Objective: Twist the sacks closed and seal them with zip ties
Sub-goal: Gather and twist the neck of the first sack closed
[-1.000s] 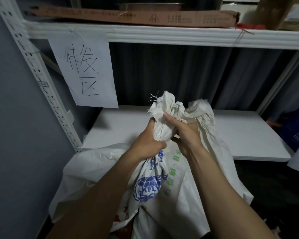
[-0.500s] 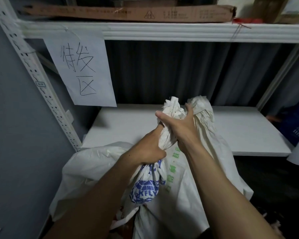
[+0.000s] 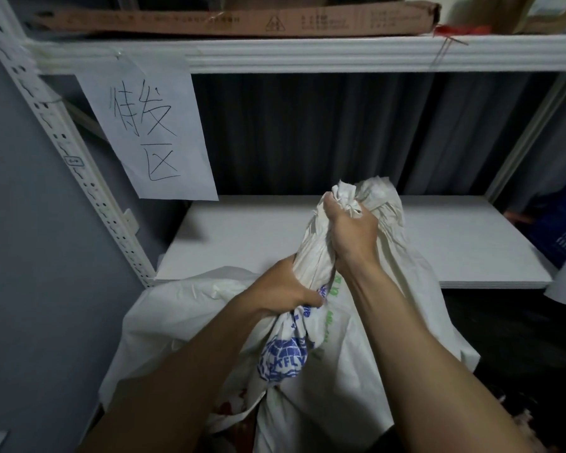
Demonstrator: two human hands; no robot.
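With the sack at 6 o'clock below the shelf, right hand fisted its gathered mouth, left hand clenched the neck lower; counter-rotating tighter looked best, zip tie unseen.

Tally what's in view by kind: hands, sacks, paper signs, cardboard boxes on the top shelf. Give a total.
Hands: 2, the left hand and the right hand, both gripping the sack's twisted neck.
White sacks: 1.
Handwritten paper signs: 1.
Flat cardboard boxes: 1.
Zip ties: 0 visible.
Total: 5
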